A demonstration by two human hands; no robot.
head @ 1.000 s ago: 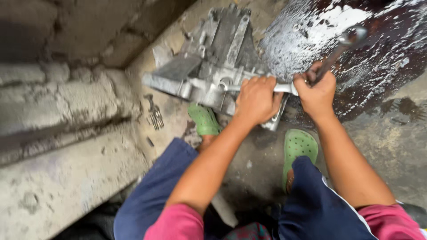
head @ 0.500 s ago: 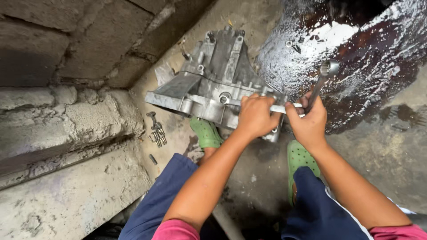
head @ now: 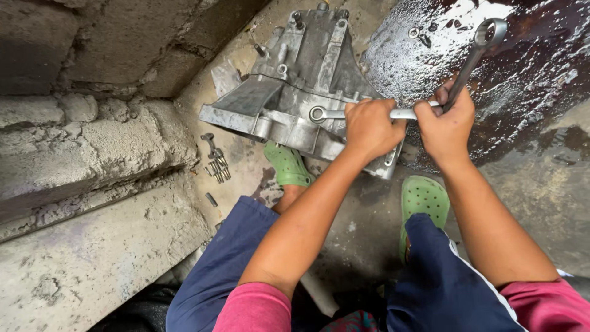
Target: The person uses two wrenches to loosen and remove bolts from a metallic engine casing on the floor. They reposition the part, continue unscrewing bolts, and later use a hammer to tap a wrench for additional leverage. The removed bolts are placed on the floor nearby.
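Note:
A grey cast-metal gearbox housing (head: 307, 67) lies on the concrete floor in front of my feet. A ring spanner (head: 329, 114) sits with its ring end on a bolt at the housing's near flange. My left hand (head: 369, 126) grips that spanner's shaft. My right hand (head: 445, 126) holds the spanner's far end together with a second, longer ring spanner (head: 476, 52) that angles up and to the right over the oily patch.
A dark wet oil patch (head: 528, 67) covers the floor at upper right, with small loose washers (head: 421, 34) on it. Several loose bolts (head: 216, 166) lie left of the housing beside a rough concrete block wall (head: 86, 141). My feet wear green clogs (head: 421, 203).
The view has shifted and drawn closer, so the housing sits lower and larger. Both hands stay on the spanners, whose handle has swung slightly.

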